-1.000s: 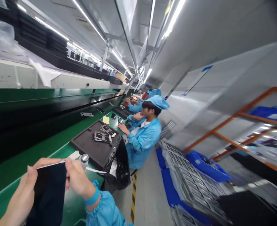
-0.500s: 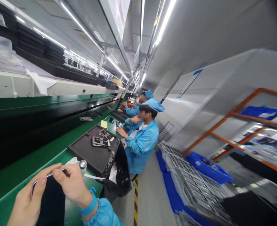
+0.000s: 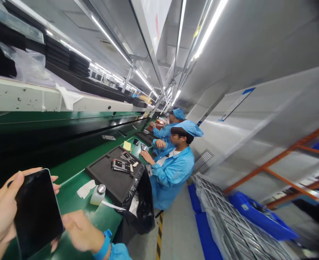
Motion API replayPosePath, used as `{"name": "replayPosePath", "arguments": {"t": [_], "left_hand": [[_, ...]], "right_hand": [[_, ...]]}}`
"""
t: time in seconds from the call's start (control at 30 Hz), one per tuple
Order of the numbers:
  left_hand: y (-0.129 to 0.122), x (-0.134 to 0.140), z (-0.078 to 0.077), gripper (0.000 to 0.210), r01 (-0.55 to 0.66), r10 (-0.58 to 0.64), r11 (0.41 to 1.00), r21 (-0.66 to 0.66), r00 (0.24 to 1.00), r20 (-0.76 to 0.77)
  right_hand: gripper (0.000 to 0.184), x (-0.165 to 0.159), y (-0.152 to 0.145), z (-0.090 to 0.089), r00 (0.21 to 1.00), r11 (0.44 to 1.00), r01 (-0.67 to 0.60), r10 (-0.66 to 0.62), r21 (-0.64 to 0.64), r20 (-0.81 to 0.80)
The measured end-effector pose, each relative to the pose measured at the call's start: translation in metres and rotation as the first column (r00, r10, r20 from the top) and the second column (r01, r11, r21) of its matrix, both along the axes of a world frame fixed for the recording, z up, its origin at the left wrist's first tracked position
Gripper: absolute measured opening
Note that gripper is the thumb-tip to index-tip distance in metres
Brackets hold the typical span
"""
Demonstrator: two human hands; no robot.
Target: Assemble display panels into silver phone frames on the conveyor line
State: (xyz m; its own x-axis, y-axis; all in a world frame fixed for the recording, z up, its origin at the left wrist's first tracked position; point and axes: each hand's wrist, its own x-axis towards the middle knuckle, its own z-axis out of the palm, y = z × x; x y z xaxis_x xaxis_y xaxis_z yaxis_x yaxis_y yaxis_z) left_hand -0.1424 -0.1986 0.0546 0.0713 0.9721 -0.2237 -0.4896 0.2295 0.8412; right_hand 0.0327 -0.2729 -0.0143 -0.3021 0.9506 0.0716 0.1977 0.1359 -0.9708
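Fingers point(image 3: 56, 187) of the left hand point(image 3: 0, 209) clamp the black phone point(image 3: 37, 213), passing behind it, with the thumb point(image 3: 17, 182) at its left edge, above the green bench point(image 3: 68, 196); the right hand point(image 3: 82, 231) meets its lower right edge, grip too hidden to tell.

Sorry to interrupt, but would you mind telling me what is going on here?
The left hand holds a phone, screen dark, and the right hand is at its edge. Beyond them on the green bench are a bottle and a tray with stacked parts. A co-worker in blue is farther along.
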Motion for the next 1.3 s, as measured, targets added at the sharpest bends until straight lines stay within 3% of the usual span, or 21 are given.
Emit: {"name": "replayPosePath", "arguments": {"t": [0.1, 0.23, 0.43, 0.57, 0.67, 0.9, 1.0, 1.13, 1.3], "left_hand": [[-0.003, -0.001, 0.001, 0.057, 0.03, -0.031, 0.999, 0.021, 0.999, 0.041], [-0.009, 0.004, 0.001, 0.05, 0.013, -0.02, 0.996, 0.083, 0.996, 0.09], [-0.014, 0.007, 0.004, 0.043, -0.08, 0.074, 0.976, 0.201, 0.997, 0.037], [-0.022, 0.013, 0.014, 0.033, -0.2, 0.182, 0.955, 0.221, 0.978, 0.098], [-0.026, 0.015, 0.019, 0.033, -0.201, 0.185, 0.957, 0.207, 0.978, 0.093], [-0.029, 0.016, 0.016, 0.051, -0.315, 0.268, 0.875, 0.367, 0.947, 0.176], [-0.031, 0.015, 0.017, 0.051, -0.345, 0.291, 0.869, 0.355, 0.936, 0.198], [-0.034, 0.013, 0.021, 0.051, -0.295, 0.239, 0.915, 0.275, 0.946, 0.219], [-0.029, 0.006, 0.017, 0.063, -0.219, 0.182, 0.94, 0.262, 0.97, 0.158]], "right_hand": [[0.084, 0.002, -0.005, 0.001, 0.993, 0.996, -0.089, 0.089, 0.003, -0.073], [0.087, 0.004, 0.001, -0.01, 0.993, 0.99, -0.084, 0.074, -0.11, -0.087], [0.085, -0.019, 0.0, -0.031, 0.954, 0.977, 0.049, -0.107, -0.208, -0.28], [0.086, -0.033, -0.001, -0.032, 0.934, 0.983, 0.055, -0.111, -0.173, -0.339], [0.087, -0.037, 0.0, -0.028, 0.931, 0.979, 0.075, -0.137, -0.189, -0.337], [0.077, -0.053, -0.004, -0.018, 0.897, 0.963, -0.204, 0.111, -0.177, -0.428], [0.074, -0.054, -0.006, -0.015, 0.908, 0.963, -0.205, 0.121, -0.175, -0.401], [0.076, -0.039, -0.007, -0.009, 0.935, 0.968, -0.184, 0.119, -0.172, -0.333], [0.091, -0.01, -0.01, -0.003, 0.981, 0.994, -0.043, 0.022, -0.103, -0.194]]}}
